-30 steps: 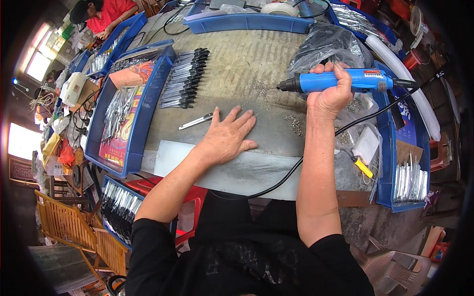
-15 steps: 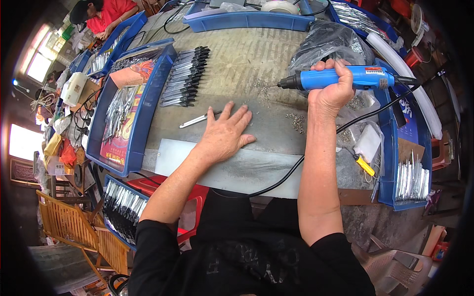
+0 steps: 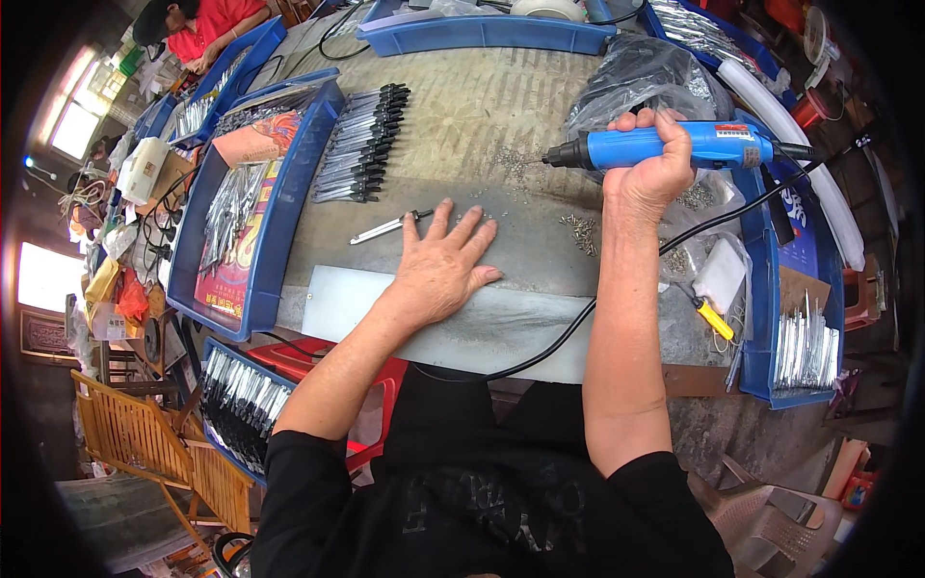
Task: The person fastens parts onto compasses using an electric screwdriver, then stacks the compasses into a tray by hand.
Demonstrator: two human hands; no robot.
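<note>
My left hand [image 3: 443, 267] lies palm down on the table, with its fingers spread and nothing held. Beside its fingertips is a slim silver metal piece [image 3: 381, 229] with a black end; I cannot make out its exact kind. Wrapped around a blue electric screwdriver [image 3: 617, 150], my right hand [image 3: 653, 171] keeps it level above the table, the black nose pointing left. Under and near the bit, tiny screws [image 3: 520, 157] are scattered, and a small pile of screws [image 3: 581, 234] sits left of my right forearm.
A row of black-and-silver pieces [image 3: 361, 144] lies left of centre, beside a blue tray [image 3: 258, 310]. Another blue tray [image 3: 487, 37] stands at the back. A black plastic bag [image 3: 655, 82] and a yellow-handled tool [image 3: 715, 322] are on the right. The screwdriver's cable [image 3: 568, 332] crosses the front.
My left hand has shifted very slightly toward me, and the silver piece's black end now shows beside the fingers. The screwdriver stays nearly where it was.
</note>
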